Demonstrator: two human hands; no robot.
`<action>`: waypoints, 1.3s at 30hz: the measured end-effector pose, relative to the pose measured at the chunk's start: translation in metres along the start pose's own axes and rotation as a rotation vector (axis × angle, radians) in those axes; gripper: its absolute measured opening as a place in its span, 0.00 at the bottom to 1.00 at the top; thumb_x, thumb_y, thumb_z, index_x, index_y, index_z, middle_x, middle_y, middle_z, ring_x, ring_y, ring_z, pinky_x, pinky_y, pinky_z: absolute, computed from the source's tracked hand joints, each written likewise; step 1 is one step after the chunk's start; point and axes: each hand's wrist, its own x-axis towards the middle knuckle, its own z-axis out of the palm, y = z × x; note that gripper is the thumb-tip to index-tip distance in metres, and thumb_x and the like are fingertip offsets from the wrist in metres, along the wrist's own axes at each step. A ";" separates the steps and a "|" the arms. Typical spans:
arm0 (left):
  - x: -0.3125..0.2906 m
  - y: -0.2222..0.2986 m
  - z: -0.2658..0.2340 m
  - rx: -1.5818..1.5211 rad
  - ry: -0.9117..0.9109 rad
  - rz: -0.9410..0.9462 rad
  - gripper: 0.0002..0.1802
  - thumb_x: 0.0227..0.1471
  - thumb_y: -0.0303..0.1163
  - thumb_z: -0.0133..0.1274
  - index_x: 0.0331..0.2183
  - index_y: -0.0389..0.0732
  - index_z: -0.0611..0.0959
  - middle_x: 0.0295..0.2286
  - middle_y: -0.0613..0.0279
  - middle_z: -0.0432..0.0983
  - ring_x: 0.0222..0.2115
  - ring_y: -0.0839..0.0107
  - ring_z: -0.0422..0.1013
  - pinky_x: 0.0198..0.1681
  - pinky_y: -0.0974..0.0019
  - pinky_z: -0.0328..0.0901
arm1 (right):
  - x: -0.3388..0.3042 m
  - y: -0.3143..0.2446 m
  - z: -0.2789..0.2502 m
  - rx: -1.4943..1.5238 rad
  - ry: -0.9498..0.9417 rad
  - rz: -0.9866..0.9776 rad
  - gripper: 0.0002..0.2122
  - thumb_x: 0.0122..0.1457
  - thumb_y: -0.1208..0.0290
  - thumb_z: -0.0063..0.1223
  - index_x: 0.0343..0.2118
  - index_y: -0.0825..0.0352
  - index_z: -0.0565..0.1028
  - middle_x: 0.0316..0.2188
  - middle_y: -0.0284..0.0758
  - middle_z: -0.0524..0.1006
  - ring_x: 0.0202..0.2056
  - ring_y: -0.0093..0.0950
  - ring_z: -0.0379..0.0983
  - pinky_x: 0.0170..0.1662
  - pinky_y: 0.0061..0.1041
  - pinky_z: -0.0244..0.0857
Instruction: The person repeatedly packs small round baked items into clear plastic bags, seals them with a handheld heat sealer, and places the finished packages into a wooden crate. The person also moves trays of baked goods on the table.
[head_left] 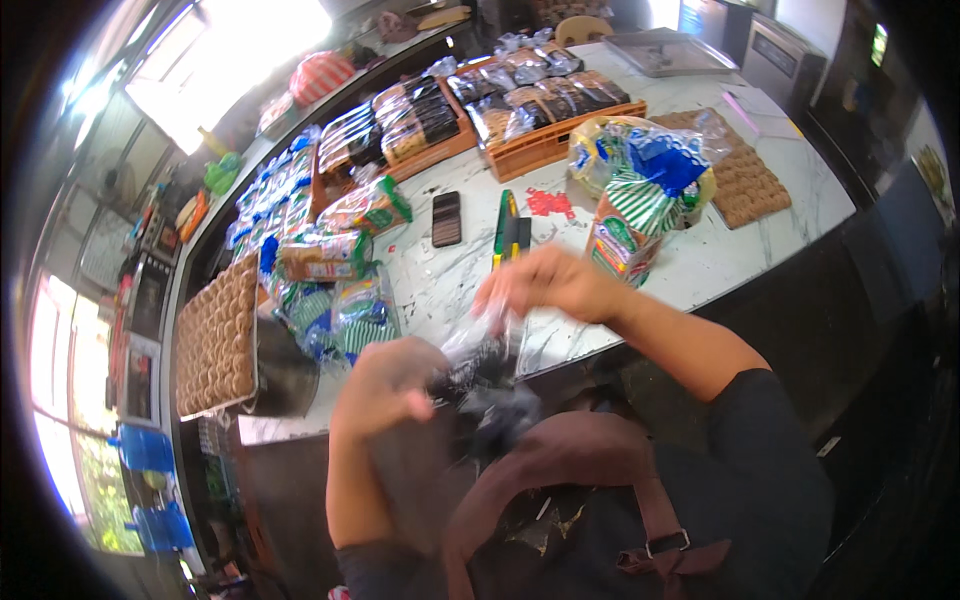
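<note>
I see the right hand point(555, 285) pinching the clear upper end of a black-and-clear plastic bag point(485, 375) in its grip, in front of the body at the near edge of the bench point(420, 270). The left hand point(385, 385) is beside the bag, too blurred to tell its grip. Beyond lies a dark phone point(447, 220).

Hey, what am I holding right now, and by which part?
A clear-and-black plastic bag, pinched at its clear end by your right hand; your left hand is blurred, its grip unclear.
</note>
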 end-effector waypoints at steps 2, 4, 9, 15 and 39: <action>0.007 -0.007 -0.004 -0.089 -0.218 -0.069 0.26 0.45 0.53 0.63 0.25 0.36 0.82 0.21 0.64 0.72 0.24 0.78 0.65 0.26 0.70 0.60 | 0.003 0.001 0.001 0.290 -0.007 0.015 0.12 0.64 0.64 0.50 0.37 0.71 0.75 0.29 0.30 0.78 0.31 0.20 0.72 0.38 0.22 0.66; 0.011 -0.008 -0.007 -0.306 -0.011 0.117 0.25 0.48 0.51 0.61 0.24 0.36 0.81 0.23 0.60 0.73 0.25 0.72 0.66 0.28 0.67 0.60 | 0.001 0.010 0.012 0.227 -0.018 0.312 0.10 0.65 0.65 0.49 0.40 0.68 0.70 0.26 0.27 0.73 0.32 0.17 0.70 0.36 0.21 0.66; 0.006 -0.006 0.019 -0.881 0.075 0.254 0.16 0.52 0.41 0.55 0.32 0.36 0.80 0.26 0.59 0.73 0.28 0.71 0.69 0.33 0.67 0.63 | -0.006 0.017 0.021 0.128 -0.386 0.387 0.11 0.63 0.64 0.53 0.38 0.68 0.75 0.27 0.29 0.76 0.29 0.17 0.70 0.37 0.20 0.65; -0.004 -0.029 0.037 -0.943 -0.008 -0.187 0.39 0.42 0.39 0.65 0.51 0.29 0.70 0.44 0.54 0.75 0.42 0.68 0.73 0.47 0.68 0.65 | 0.020 -0.015 0.019 0.760 0.317 -0.079 0.12 0.64 0.62 0.49 0.39 0.67 0.74 0.32 0.32 0.78 0.36 0.24 0.76 0.45 0.27 0.69; -0.009 0.019 0.054 -1.353 0.374 0.451 0.39 0.49 0.55 0.55 0.52 0.36 0.68 0.43 0.52 0.71 0.41 0.62 0.71 0.44 0.60 0.68 | 0.007 -0.021 0.098 0.929 -0.130 0.094 0.29 0.52 0.74 0.62 0.57 0.65 0.63 0.48 0.34 0.72 0.42 0.23 0.73 0.41 0.24 0.68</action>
